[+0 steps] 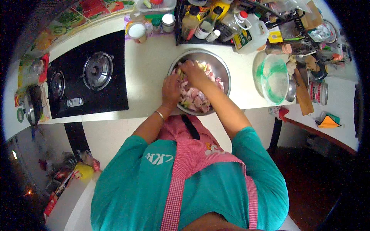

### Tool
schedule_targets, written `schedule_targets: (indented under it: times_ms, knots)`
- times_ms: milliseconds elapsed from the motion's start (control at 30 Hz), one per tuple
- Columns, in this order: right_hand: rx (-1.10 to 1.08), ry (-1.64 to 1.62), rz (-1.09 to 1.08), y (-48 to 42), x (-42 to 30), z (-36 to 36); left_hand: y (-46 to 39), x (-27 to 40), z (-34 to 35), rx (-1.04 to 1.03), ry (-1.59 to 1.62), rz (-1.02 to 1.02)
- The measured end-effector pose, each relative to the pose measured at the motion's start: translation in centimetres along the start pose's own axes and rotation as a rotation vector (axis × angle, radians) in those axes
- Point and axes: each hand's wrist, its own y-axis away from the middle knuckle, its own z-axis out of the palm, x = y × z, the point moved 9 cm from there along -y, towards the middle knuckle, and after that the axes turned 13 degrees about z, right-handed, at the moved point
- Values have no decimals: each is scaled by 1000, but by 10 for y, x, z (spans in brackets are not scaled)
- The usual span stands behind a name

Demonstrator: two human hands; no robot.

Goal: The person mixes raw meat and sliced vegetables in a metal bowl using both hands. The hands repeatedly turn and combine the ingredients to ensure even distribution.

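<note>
A wide stainless steel bowl (224, 68) holds chunks of raw meat (196, 98) with yellowish pieces mixed among them. My right hand (193, 72) reaches down into the bowl, its fingers on the food at the upper left; whether they close on a piece cannot be told. At the bowl's left rim is my left hand (171, 90), fingers pointing away from me and partly over the rim; its fingertips and grip are hard to make out. A light bracelet circles the left wrist.
Left is a black two-burner gas hob (115, 95). Bottles and a plastic jug (255, 36) crowd the back. A lidded jar (168, 23) and a cup of white contents (137, 31) stand behind left. A green-and-white mesh basket (273, 78) and a wooden board (302, 92) lie right.
</note>
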Motion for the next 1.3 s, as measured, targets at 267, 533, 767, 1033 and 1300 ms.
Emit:
schedule_targets:
  times_ms: [267,533,767,1033,1300]
  knots:
    - [-86,-55,151,0,49,22,0,1,0,-46,24,-85]
    - [-34,-2,61,71,52,-11,6,-4,7,-7,22,-74]
    - [17,256,-10,45,-23,0,3,-4,1,30,105,-40]
    - [-171,72,158,-7,25,77,4,-5,-1,-27,17,-74]
    - [-86,-363,107,50,57,5,-4,6,-2,-11,77,-85]
